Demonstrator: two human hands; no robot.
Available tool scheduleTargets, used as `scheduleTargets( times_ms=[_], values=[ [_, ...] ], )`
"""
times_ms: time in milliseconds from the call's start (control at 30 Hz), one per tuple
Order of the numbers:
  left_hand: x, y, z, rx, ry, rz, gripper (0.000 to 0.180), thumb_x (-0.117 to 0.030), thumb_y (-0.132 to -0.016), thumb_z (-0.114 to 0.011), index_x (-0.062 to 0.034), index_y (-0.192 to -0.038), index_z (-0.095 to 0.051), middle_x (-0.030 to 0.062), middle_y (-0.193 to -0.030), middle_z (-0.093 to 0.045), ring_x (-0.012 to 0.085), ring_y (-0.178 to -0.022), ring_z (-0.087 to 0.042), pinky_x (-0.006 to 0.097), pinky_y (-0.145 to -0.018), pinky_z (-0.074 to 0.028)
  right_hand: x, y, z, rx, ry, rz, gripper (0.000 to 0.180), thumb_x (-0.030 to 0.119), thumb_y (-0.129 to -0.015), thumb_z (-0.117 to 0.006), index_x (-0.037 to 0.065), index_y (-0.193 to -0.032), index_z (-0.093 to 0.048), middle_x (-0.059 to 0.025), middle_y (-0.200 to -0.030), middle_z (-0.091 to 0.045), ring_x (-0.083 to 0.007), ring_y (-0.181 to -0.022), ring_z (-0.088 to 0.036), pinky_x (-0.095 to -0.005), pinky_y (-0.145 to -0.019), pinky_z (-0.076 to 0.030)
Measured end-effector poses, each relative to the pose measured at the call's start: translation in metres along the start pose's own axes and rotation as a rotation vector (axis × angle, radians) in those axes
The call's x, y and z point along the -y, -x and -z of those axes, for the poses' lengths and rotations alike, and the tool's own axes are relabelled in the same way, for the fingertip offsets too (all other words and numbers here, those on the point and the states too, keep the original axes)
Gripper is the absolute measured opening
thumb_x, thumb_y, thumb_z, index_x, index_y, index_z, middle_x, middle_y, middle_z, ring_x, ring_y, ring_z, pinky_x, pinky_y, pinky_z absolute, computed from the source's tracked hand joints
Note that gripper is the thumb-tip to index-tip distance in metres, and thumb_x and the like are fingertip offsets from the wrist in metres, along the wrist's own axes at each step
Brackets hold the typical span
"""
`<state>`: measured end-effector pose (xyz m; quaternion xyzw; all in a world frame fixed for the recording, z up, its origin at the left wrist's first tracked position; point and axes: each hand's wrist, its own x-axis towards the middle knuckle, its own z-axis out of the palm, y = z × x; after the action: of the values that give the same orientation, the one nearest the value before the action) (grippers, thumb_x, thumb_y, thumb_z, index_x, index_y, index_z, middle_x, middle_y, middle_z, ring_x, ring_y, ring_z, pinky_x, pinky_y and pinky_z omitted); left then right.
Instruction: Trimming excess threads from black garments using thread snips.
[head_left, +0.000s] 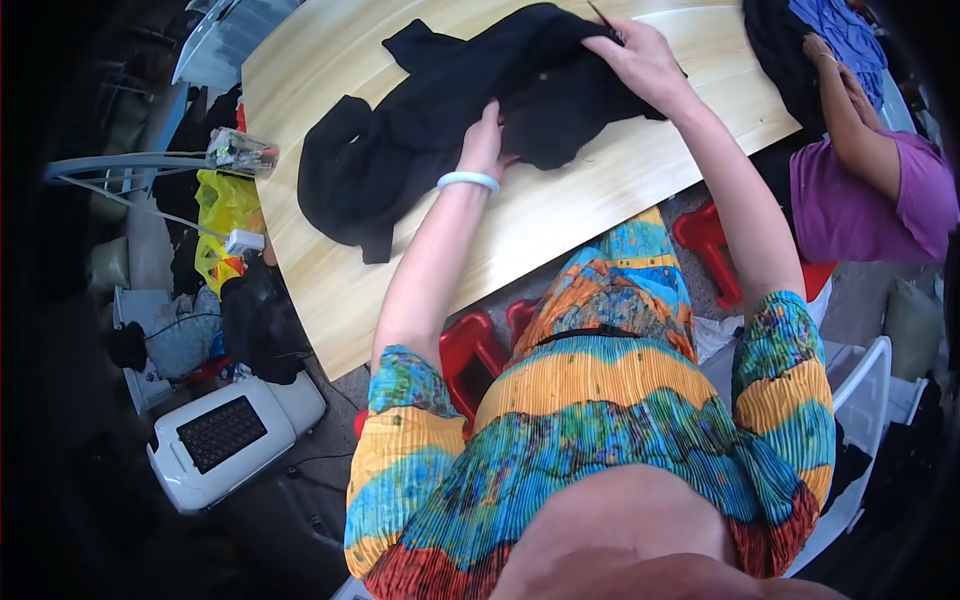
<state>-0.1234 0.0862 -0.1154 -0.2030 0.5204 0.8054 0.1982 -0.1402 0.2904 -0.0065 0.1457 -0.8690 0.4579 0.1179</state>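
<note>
Soft black fabric garment (440,140): is lying rumpled across the pale wood-grain tabletop (735,100), mostly toward its far side and left of the right corner.
Garment's lie: the long axis is running slantwise, from a rounded, looped end at the near left up to the far right; a short flap is pointing away to the far left, and a narrow strip is jutting toward the near edge from the looped end.
Bare left hand (483,143): is gripping the garment's near edge around the middle of its length, some fingers hiding in the folds; a pale, smooth, round bangle (468,181) is circling the wrist.
Bare right hand (650,62): is curling around a thin, dark, pointed tool (599,13) at the garment's far right part, the tip pointing away and leftward; I cannot make out the tool's kind.
Neighbour: a co-worker in a purple short-sleeved top (860,195) is sitting at the right, arms reaching to dark fabric (785,60) and bright blue cloth (850,40).
Left floor: a white plastic box-shaped appliance (285,405) with a dark mesh panel is standing there.
Table's left edge: a yellow plastic bag (215,215) is hanging beside it.
</note>
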Motion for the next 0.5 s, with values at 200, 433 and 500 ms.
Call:
scheduleTargets(
  times_ms=[200, 433, 500],
  values=[
    [-0.035, -0.002, -0.004, -0.152, 0.063, -0.147, 0.044, -0.031, -0.088, -0.039, 0.0017, -0.117, -0.037, 0.0134, -0.106, -0.053, 0.0281, -0.089, -0.056, 0.040, -0.079, -0.047, 0.085, -0.006, 0.038, -0.134, 0.738, 0.265, 0.026, 0.025, -0.075, -0.057, 0.002, -0.087, -0.055, -0.0130, -0.074, -0.057, -0.0254, -0.065, -0.055, -0.0352, -0.057, -0.043],
    [-0.016, 0.027, -0.021, 0.184, -0.524, -0.228, 0.048, -0.034, -0.070, -0.065, 0.0084, -0.093, -0.060, 0.0165, -0.092, -0.061, 0.0200, -0.088, -0.056, 0.026, -0.081, -0.041, 0.069, -0.010, 0.029, -0.012, -0.276, 0.042, 0.027, 0.021, -0.080, -0.056, 0.001, -0.097, -0.055, -0.0063, -0.082, -0.059, -0.0130, -0.076, -0.056, -0.0251, -0.067, -0.044],
    [-0.009, 0.025, -0.017, 0.165, -0.453, -0.199, 0.049, -0.035, -0.070, -0.065, 0.0077, -0.093, -0.060, 0.0165, -0.093, -0.061, 0.0204, -0.088, -0.056, 0.026, -0.080, -0.041, 0.066, -0.008, 0.025, 0.039, -0.562, -0.033, 0.027, 0.019, -0.081, -0.056, 0.001, -0.101, -0.055, -0.0043, -0.084, -0.060, -0.0095, -0.079, -0.057, -0.0222, -0.070, -0.044]
  ],
)
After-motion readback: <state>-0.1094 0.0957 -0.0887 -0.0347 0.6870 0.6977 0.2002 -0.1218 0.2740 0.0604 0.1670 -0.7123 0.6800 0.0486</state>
